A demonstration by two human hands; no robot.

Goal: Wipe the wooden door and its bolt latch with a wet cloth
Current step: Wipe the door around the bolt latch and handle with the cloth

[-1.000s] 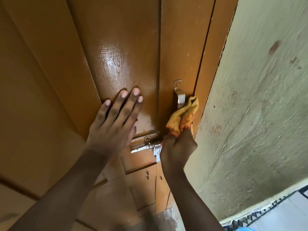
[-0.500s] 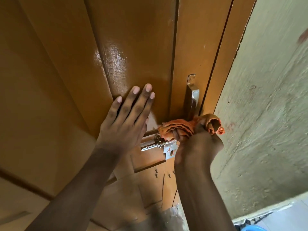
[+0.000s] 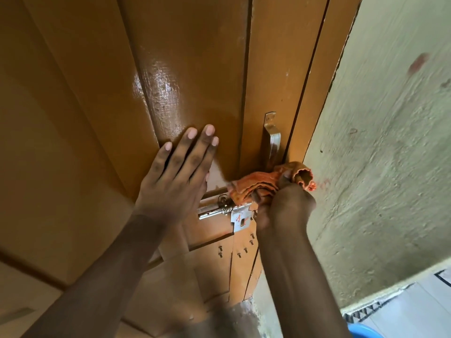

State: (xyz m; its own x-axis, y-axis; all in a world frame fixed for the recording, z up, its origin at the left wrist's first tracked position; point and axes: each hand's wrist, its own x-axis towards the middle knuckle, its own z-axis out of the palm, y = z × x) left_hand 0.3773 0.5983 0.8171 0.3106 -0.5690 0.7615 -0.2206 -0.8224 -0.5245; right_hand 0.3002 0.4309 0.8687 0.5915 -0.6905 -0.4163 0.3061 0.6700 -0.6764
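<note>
Right hand (image 3: 284, 206) bunches the orange cloth (image 3: 258, 185) in curled fingers at the door's (image 3: 195, 57) right edge; the bolt latch (image 3: 227, 212) runs sideways just below-left, nearer this hand. Left hand (image 3: 175, 176) presses flat, fingers straight.

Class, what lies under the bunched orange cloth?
Under the bunched orange cloth shows the silver bolt latch on the brown wooden door; the latch's right end is covered.

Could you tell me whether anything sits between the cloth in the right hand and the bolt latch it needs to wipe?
Nothing visible does. The right hand grips the orange cloth directly above the bolt latch, its lower folds at the metal. The left hand lies flat on the wooden door, left of the latch.
</note>
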